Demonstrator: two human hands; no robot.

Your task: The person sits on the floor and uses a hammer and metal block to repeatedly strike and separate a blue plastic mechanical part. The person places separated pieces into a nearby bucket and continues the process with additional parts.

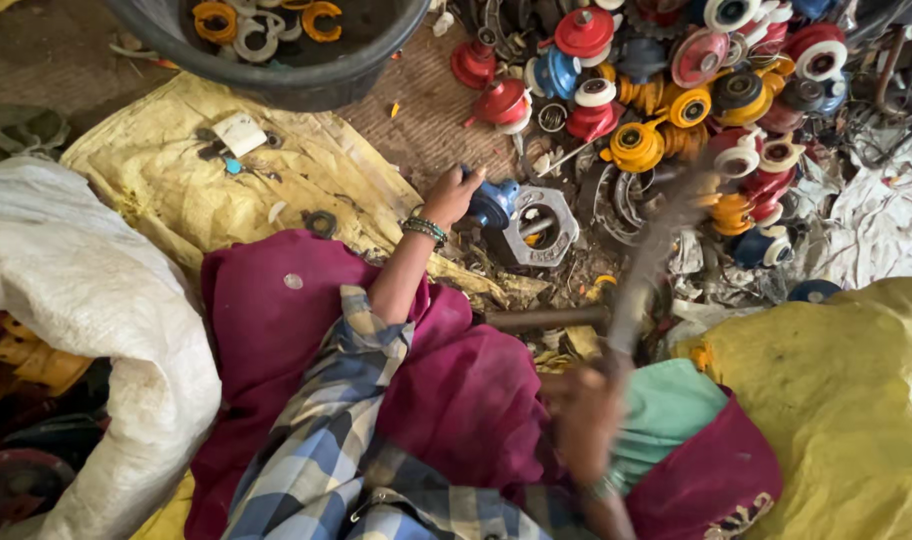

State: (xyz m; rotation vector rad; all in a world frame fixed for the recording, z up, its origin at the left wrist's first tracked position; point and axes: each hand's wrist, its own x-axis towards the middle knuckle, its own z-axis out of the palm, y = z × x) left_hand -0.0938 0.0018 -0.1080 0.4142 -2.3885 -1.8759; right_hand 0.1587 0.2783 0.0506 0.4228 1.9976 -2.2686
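Left hand (454, 192) clamped on a blue valve-like fitting (493, 203), pinned against a grey metal ring plate (542, 226) for steadiness. Right hand (588, 412) fisted round a blurred hammer (648, 262), raised above that fitting.

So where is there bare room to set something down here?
Bare patches: the yellow sack between the black tub and the white sack, and the ridged mat right of the tub. Crowded: the pile of coloured parts beyond the left hand.
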